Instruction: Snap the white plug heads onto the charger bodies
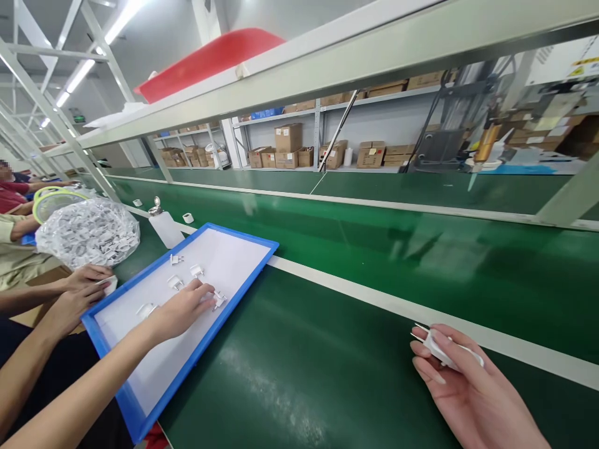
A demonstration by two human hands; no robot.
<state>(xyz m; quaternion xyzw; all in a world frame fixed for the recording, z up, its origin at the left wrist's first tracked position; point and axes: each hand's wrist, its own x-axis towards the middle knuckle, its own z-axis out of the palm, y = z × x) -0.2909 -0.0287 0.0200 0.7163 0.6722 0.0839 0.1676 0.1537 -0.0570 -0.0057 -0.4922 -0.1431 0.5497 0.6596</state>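
My right hand (468,374) holds a white two-pin plug adapter (444,352) between thumb and fingers above the green work surface, its metal pins pointing left. My left hand (180,308) reaches into a white tray with a blue rim (243,234). Its fingers are bent and closed on a white plug adapter (218,300) near the tray's right side, partly hidden by the fingertips. Several similar adapters lie loose in the tray, among them one plug adapter (197,270) just beyond my left hand and another plug adapter (147,310) beside my wrist.
A co-worker's hands (88,290) work on a white piece at the tray's left edge. Behind them sit a clear bag of small white parts (93,231) and a white pump bottle (166,227). A green conveyor belt (355,243) runs beyond, under a shelf beam (299,81).
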